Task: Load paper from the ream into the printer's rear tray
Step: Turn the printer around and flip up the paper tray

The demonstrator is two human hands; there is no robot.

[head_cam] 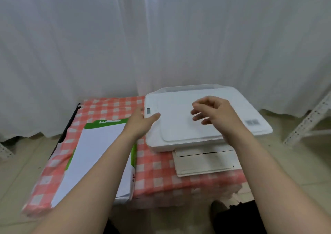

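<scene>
A white printer stands on the right of a low table, its flat lid down and its rear tray a pale strip along the back edge. An open ream of white paper in a green wrapper lies to its left. My left hand reaches over the ream, and its thumb lies by the printer's left front corner near a small display. My right hand hovers above the lid with loosely curled fingers and holds nothing.
A red and white checked cloth covers the table. The printer's output tray sticks out toward me. White curtains hang close behind. A white metal rack leg stands at the right on the tiled floor.
</scene>
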